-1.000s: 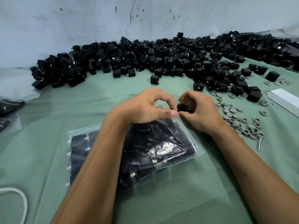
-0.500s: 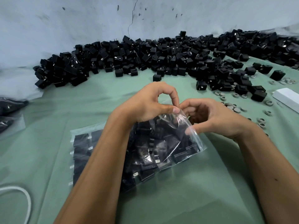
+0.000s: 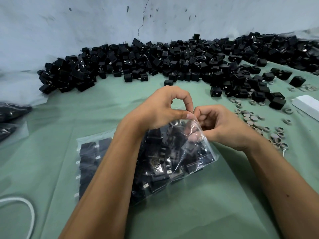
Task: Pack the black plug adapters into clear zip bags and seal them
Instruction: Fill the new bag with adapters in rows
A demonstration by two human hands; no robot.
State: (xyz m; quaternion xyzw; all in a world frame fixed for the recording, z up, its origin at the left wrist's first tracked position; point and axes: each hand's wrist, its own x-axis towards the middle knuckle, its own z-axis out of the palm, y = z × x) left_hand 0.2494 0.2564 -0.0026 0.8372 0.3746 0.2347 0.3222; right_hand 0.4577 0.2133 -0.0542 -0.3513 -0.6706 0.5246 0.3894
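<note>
I have the bag [image 3: 174, 157] on the green cloth [image 3: 215, 204] in front of me, packed with adapters [image 3: 160, 171] and lying partly over a second filled bag [image 3: 89, 152] to its left. My left hand [image 3: 160, 109] pinches the bag's top edge between thumb and forefinger, the other fingers curled. My right hand [image 3: 222, 125] is closed just beside it, fingers curled at the same edge; I judge it grips the film too, though the fingertips are hidden behind the knuckles. The mouth is lifted and bunched into a peak between my hands.

How it will handle, as I judge it: the film is thin, slack and slippery, so it creases and slides out of a loose pinch. The load inside is hard, blocky and fairly heavy together, and metal prongs could poke through if I drag the bag. The place to hold is the zip strip itself, flattened between thumb and finger, running along it from one end to the other. Lifting by a corner would strain the seal; better to leave the weight resting on the cloth.

The loose pile [image 3: 172, 61] lies along the wall [image 3: 69, 23], well apart, with grey rings [image 3: 255, 119] scattered to my right
</note>
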